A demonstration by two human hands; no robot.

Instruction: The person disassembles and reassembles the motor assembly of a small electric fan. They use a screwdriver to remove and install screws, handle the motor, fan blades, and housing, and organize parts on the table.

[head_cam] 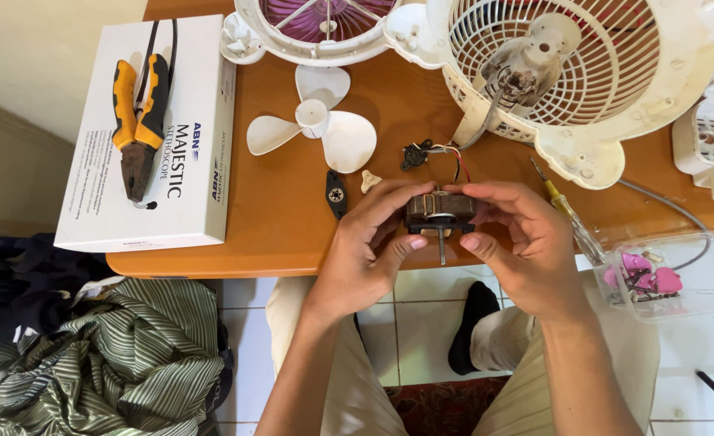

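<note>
Both my hands hold a small brown fan motor (439, 210) over the front edge of an orange-brown table (276, 210). My left hand (369, 246) grips its left side, my right hand (518, 242) its right side. The motor's thin metal shaft (442, 249) points down toward me between my thumbs. Red, black and white wires (454, 161) run from the motor up to a white fan housing (567, 73).
A white three-blade propeller (312, 125), a black bracket (336, 194) and a small cream knob (370, 181) lie left of the motor. Yellow-handled pliers (137, 121) rest on a white box (151, 137). A yellow-handled screwdriver (565, 211) and a clear tub (668, 278) of pink parts sit right. Striped cloth (115, 363) lies below left.
</note>
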